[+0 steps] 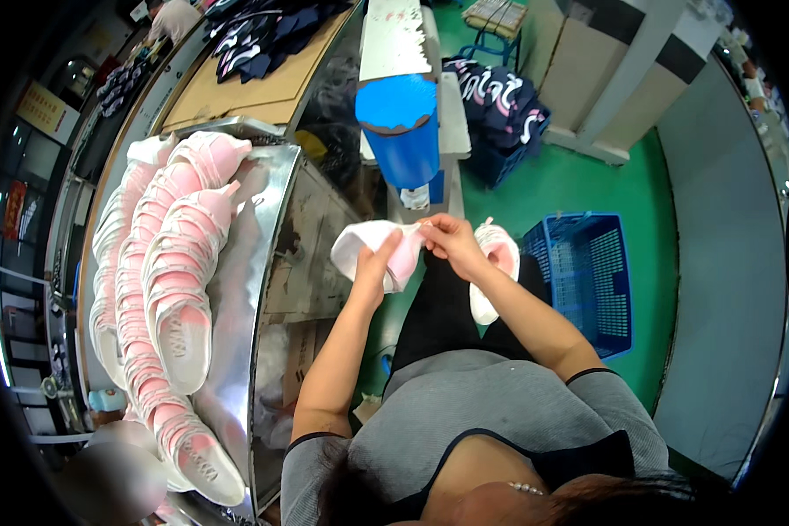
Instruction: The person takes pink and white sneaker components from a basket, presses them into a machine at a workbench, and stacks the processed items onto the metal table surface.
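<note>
Above my lap, my left hand [379, 265] has its thumb and fingers closed around a white and pale pink shoe upper [351, 242]. The fingers of my right hand [451, 243] pinch the same piece at its right end, close to the left hand. Against my right thigh, beside the right forearm, lies another white upper [484, 304] with a pink inside. Just beyond both hands stands a machine with a blue cylindrical head [403, 145]. What exactly the right fingertips grip on the edge is too small to make out.
Long nested rows of pink and white uppers [177, 254] lie on a metal-topped table [267, 188] at my left. A blue plastic basket [627, 289] sits on the green floor at right. Farther back, dark printed pieces [500, 101] fill another blue crate.
</note>
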The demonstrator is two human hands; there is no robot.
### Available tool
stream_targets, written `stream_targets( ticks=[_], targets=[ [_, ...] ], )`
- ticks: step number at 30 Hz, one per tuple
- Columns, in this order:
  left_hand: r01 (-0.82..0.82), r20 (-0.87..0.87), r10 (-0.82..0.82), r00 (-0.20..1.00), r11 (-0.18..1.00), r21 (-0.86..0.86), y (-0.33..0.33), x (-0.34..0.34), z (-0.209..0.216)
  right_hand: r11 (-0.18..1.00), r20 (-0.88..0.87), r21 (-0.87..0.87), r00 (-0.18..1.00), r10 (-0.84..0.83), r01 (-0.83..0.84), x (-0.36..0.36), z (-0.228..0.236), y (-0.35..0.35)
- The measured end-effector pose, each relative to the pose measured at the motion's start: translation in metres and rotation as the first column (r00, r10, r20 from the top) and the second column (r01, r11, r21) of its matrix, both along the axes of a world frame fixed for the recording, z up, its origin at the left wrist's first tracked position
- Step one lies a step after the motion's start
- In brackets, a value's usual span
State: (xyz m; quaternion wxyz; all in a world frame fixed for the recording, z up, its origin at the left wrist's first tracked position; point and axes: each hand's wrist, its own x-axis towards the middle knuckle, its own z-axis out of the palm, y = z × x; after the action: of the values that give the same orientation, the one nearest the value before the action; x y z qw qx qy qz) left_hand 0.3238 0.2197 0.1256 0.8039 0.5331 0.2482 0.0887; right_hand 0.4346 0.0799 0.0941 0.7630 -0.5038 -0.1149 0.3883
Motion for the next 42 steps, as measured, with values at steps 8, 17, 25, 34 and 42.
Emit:
stream_targets(
  ticks=[8,17,25,34,42],
  targets=[
    [-0.006,0.059,-0.003,0.998,0.989,0.149,0.027,0.046,-0.016,0.984,-0.109,0.061,0.981,-0.161,0.168,0.034,-0.036,0.035],
    [-0.070,-0.027,0.066,0.997,0.849,-0.524,0.049,0.121,-0.059,0.985,-0.384,-0.018,0.909,-0.164,0.170,0.089,-0.053,0.040],
    [-0.271,-0.010,0.354,0.935,0.695,-0.666,0.045,0.025,-0.044,0.205,0.261,-0.960,0.352,0.899,0.189,0.149,-0.164,-0.091],
    [-0.628,-0.054,0.637,0.769,0.769,0.118,0.022,-0.136,0.121,0.245,0.314,-0.939,0.312,0.897,0.242,0.148,-0.269,-0.116],
    [-0.568,0.125,0.939,0.320,0.084,0.819,0.130,-0.290,0.075,0.326,0.357,-0.934,0.340,0.870,0.147,0.152,-0.220,-0.096]
  ],
)
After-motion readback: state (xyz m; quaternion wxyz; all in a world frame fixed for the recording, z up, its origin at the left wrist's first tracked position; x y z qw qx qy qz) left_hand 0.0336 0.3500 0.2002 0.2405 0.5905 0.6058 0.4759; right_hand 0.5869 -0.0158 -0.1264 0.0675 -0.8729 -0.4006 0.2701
